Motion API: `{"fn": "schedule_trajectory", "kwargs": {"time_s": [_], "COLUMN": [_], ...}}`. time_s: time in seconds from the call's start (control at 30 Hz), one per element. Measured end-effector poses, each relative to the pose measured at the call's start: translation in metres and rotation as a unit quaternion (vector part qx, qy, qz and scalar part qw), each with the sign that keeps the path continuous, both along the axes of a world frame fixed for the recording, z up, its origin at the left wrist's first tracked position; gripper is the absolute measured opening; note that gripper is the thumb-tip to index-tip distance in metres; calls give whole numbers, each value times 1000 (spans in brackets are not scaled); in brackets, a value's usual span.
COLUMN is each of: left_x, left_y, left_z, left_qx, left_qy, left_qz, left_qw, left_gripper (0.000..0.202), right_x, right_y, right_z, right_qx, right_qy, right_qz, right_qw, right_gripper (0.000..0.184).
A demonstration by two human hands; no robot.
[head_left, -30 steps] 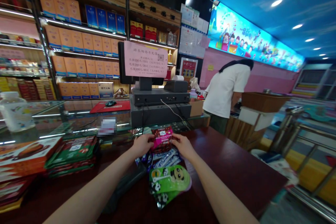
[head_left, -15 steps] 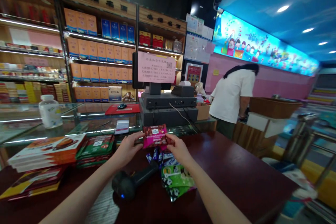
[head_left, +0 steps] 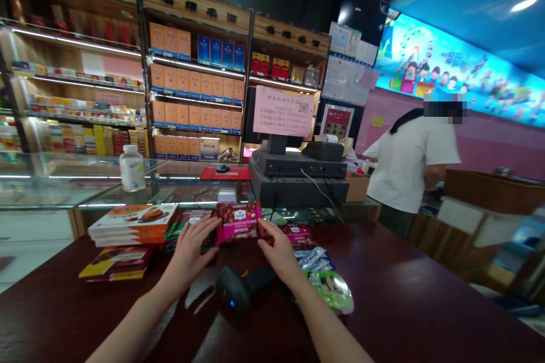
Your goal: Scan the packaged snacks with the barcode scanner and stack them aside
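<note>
A dark red and pink hazelnut chocolate packet is tilted up with its printed front towards me, between my two hands. My left hand has its fingertips at the packet's left edge, thumb apart below. On the opposite edge, my right hand grips it with fingers and thumb. Behind my left fingers lies a stack of green packets, partly hidden. A black barcode scanner with a blue light lies below the packet. Right of my right hand are a second red-pink packet, blue-wrapped bars and green panda packets.
Orange-and-white boxes and yellow-maroon packs are stacked at the left. A clear bottle stands on the glass counter. Behind are a cash register and a mouse. A person in white bends at the right.
The hazelnut packet has moved left over the table with both hands, towards the green packets. The second red-pink packet now shows more. My view has turned left.
</note>
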State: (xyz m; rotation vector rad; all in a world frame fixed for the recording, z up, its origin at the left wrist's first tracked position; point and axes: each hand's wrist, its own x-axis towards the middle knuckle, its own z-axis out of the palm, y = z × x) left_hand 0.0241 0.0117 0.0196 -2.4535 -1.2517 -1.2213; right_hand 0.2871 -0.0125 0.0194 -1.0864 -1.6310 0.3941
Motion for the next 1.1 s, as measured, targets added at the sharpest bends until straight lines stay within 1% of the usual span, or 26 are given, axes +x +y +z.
{"fn": "schedule_trajectory", "kwargs": {"time_s": [0.2,0.33,0.43,0.6,0.87,1.0,1.1], "left_x": [-9,-11,-13,-16,-14,-12,-11], "left_y": [-14,-17,-14,-12,-18,-21,-23], "left_z": [-4,-3,-2,-4,-6,-7,-7], "left_qx": [70,99,111,99,80,69,64], "left_qy": [53,68,66,68,53,56,42], "left_qz": [14,15,18,10,-17,-27,-46], "left_qw": [996,993,991,993,995,996,996], "left_gripper": [56,55,56,59,59,59,55], "right_x": [-6,-7,-7,-3,4,7,7], "right_y": [5,6,5,-2,-14,-17,-18], "right_z": [-9,-16,-17,-15,-11,-11,-11], "right_qx": [20,61,100,145,186,209,216], "right_qy": [-15,-36,-69,-102,-136,-120,-104], "right_qz": [12,16,25,5,-14,-32,-36], "right_qw": [1000,997,992,984,973,970,970], "right_gripper": [62,65,65,61,56,44,35]}}
